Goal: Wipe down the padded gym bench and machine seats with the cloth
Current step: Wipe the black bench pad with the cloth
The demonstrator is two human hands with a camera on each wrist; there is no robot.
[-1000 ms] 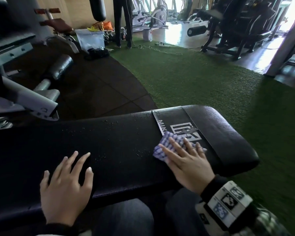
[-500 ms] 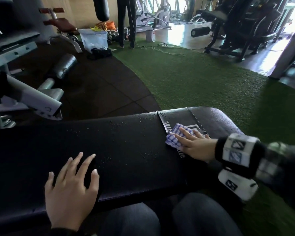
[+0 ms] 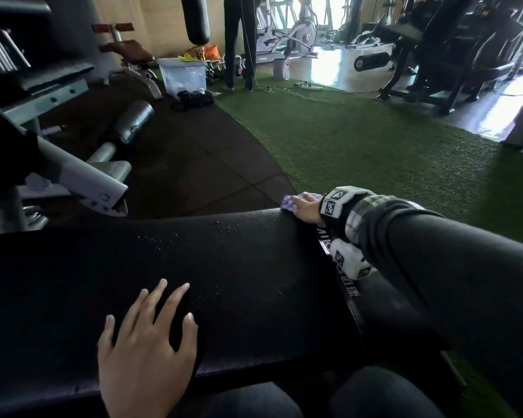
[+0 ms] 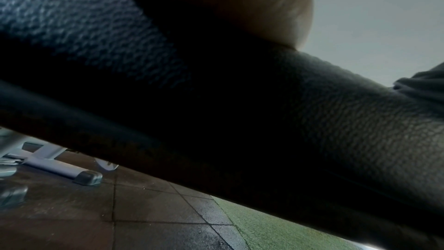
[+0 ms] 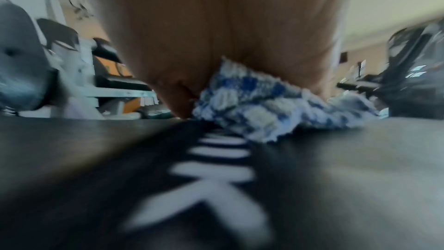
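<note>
1. Cloth point(image 3: 295, 200), blue and white checked, now lies at the far edge of the black padded bench point(image 3: 224, 267); half a second ago it sat mid-pad over the white lettering strip point(image 3: 347, 285).
2. Right hand point(image 3: 307, 208) has slid away from the body with the cloth and presses it flat onto the pad; the right wrist view shows the palm on top of the cloth point(image 5: 276, 106), but how the fingers lie cannot be told, since they are hidden beyond the hand.
3. Right forearm in its dark sleeve point(image 3: 450, 267) now reaches across the worktop, covering part of the lettering that was open to view before.
4. Left hand point(image 3: 147, 342) stays where it was, palm down near the front edge of the pad, fingers point(image 3: 156, 297) straight and spread.
5. Water droplets point(image 3: 221, 229) still speckle the pad between the two hands.
</note>
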